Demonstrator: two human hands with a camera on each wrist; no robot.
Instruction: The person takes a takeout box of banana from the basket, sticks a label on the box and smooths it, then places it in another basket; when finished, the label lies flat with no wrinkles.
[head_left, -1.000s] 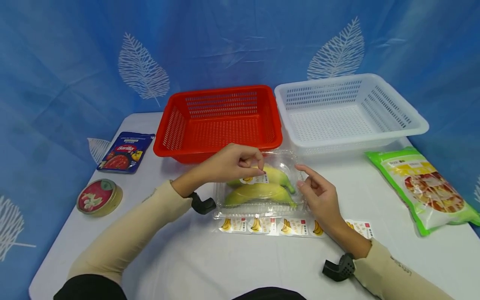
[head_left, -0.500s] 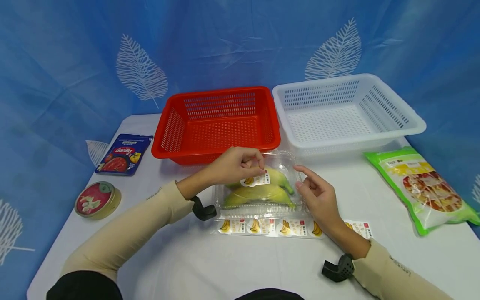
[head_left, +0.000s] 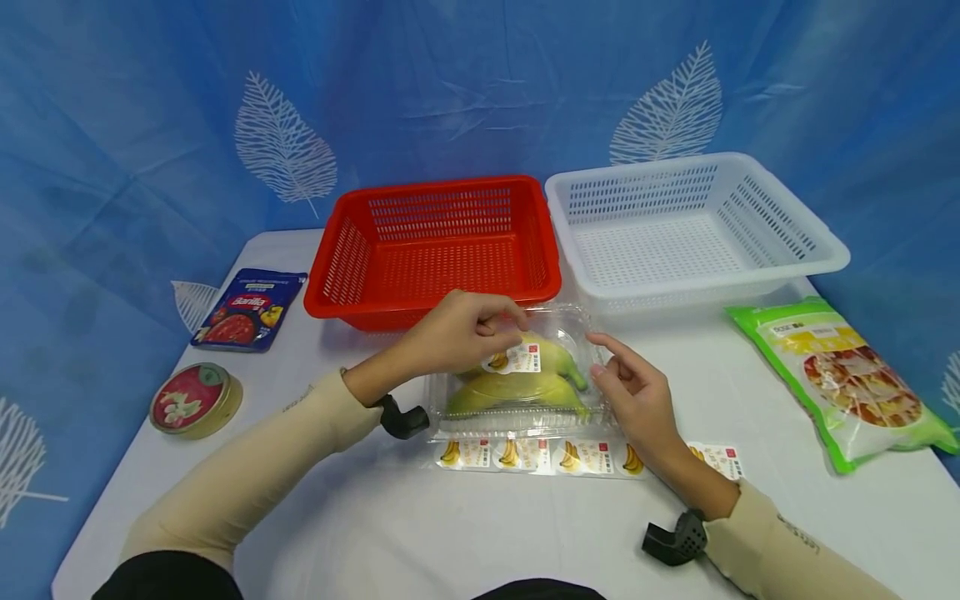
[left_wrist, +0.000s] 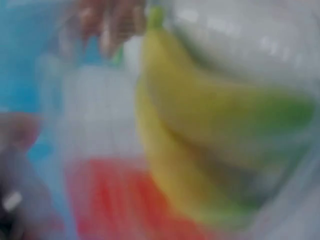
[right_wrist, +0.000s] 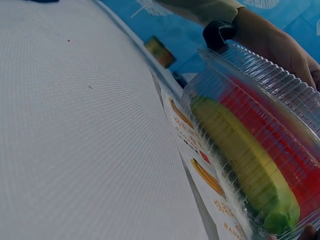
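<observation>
A clear plastic clamshell container point(head_left: 487, 423) holds two bananas point(head_left: 517, 392) and stands with its lid down. On the lid lies a white banana sticker point(head_left: 525, 358). Just above it is my left hand point(head_left: 457, 333), fingers bent, thumb and index finger apart with nothing seen between them. My right hand point(head_left: 637, 396) holds the container's right edge with thumb and index fingertips, its other fingers curled in. A strip of banana stickers point(head_left: 525, 456) lies along the container's near side and passes under my right wrist. The left wrist view is blurred; a banana point(left_wrist: 200, 100) fills much of it.
Behind the container stand a red basket point(head_left: 442, 317) and a white basket point(head_left: 675, 287). A green-edged food bag point(head_left: 847, 383) lies at the right. On the left are a blue Barilla pouch point(head_left: 247, 308) and a round tin point(head_left: 197, 400).
My left hand has drawn slightly up and back from the sticker, so more of it shows on the lid. The right hand has stayed at the container's edge.
</observation>
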